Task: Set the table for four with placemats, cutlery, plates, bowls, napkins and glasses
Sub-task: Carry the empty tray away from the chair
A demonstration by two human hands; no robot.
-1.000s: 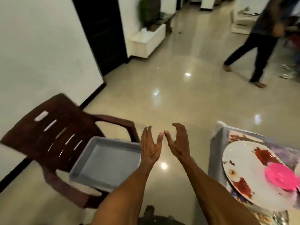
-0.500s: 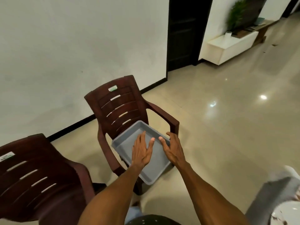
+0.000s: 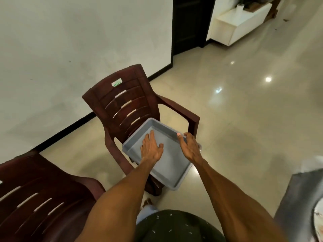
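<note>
Moved deeper over grey tray [image 3: 167,165] on chair seat [image 3: 132,109]. Left hand [image 3: 151,148] flat, fingers straight; right hand [image 3: 189,148] fingers relaxed over tray's right rim.

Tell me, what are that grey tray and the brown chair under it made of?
The grey tray looks like moulded plastic, matte, with a rounded one-piece rim. The brown chair looks like moulded plastic too, glossy, with slots cut into its back and a wood-like tint; real wood seems unlikely, though the picture cannot rule it out.
</note>
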